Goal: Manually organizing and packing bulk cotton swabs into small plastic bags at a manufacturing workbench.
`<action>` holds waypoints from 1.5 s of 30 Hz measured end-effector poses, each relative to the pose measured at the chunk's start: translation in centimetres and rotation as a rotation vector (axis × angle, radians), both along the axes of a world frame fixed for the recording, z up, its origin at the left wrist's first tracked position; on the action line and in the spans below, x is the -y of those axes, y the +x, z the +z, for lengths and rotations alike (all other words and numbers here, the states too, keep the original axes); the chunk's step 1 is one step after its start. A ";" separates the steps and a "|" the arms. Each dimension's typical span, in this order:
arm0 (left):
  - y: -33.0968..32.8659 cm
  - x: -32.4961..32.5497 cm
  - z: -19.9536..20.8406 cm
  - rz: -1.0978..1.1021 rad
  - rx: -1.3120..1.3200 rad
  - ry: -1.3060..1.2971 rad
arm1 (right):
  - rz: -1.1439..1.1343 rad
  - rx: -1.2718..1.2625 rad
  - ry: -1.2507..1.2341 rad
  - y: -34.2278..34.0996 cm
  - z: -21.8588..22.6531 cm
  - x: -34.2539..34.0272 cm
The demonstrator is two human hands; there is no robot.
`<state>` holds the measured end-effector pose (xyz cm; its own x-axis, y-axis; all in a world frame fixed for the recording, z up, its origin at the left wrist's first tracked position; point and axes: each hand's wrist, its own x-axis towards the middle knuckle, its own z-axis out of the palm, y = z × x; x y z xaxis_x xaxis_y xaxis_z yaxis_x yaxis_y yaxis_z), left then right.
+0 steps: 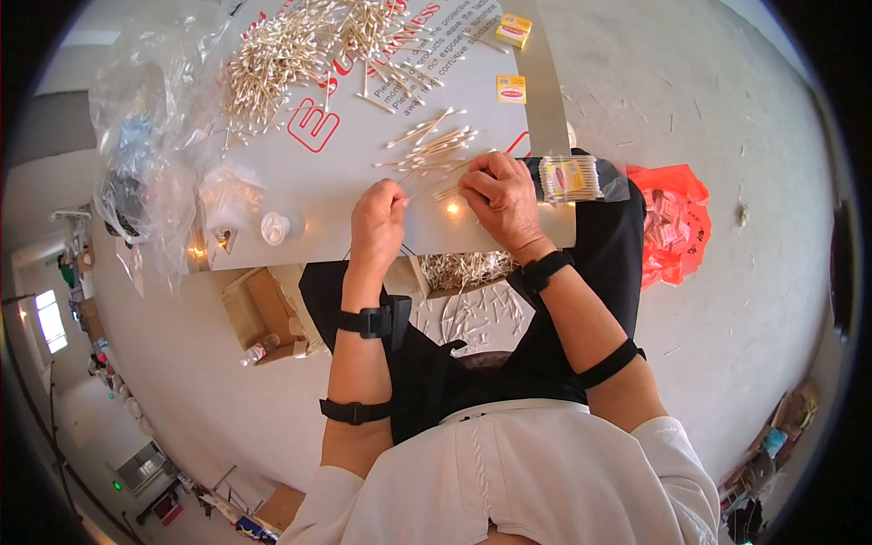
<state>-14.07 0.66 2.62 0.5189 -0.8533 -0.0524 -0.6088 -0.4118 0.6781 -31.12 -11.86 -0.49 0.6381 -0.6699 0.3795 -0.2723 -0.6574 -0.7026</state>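
My left hand (pixel 378 225) is closed above the front of the grey table, thumb against curled fingers; whatever is in it is too small to make out. To its right my right hand (pixel 502 202) is closed too, its fingertips pinched around the ends of a few cotton swabs (pixel 445 193). Just beyond both hands lies a small loose pile of cotton swabs (pixel 431 148). Beside my right hand, at the table's right edge, rests a flat clear pack of swabs (pixel 570 177) with a yellow label.
A big heap of cotton swabs (pixel 282 68) covers the table's far side. Two small yellow boxes (pixel 511 89) stand at the right edge. On the left are a white round tub (pixel 274 228) and clear plastic bags (pixel 150 136). A red bag (pixel 686 218) lies to the right, an open carton (pixel 263 309) below.
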 end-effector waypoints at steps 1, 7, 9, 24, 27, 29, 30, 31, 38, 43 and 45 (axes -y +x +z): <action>-0.1 0.2 -0.2 -0.051 0.099 -0.075 | 0.016 -0.005 0.000 0.0 0.1 0.0; -1.1 1.0 -0.8 0.001 0.167 -0.183 | 0.019 0.036 0.015 -0.3 0.1 -0.1; -1.9 0.6 -0.9 0.038 0.180 -0.171 | -0.010 0.102 0.028 -0.5 -0.2 -0.3; -3.1 1.5 -0.3 -0.086 0.362 -0.164 | -0.159 0.242 0.232 -1.2 -0.9 -1.3; -3.3 0.7 0.5 -0.089 0.288 -0.182 | -0.154 0.202 0.196 -1.3 -0.4 -1.3; -3.4 0.2 0.9 -0.089 0.233 -0.190 | -0.168 0.219 0.215 -1.0 0.4 -1.5; -3.6 0.0 1.2 -0.119 0.251 -0.196 | -0.171 0.218 0.217 -1.0 0.5 -1.6; -3.8 0.0 1.4 -0.149 0.269 -0.202 | -0.122 0.222 0.171 -0.9 0.5 -1.5; -4.9 0.4 1.7 -0.182 0.300 -0.268 | -0.029 0.181 0.087 -1.3 -0.4 -1.2; -5.3 0.9 1.9 -0.179 0.346 -0.293 | -0.051 0.186 0.089 -1.2 -0.5 -1.2; -5.4 1.2 1.9 -0.181 0.356 -0.308 | -0.065 0.203 0.074 -1.2 -0.5 -1.2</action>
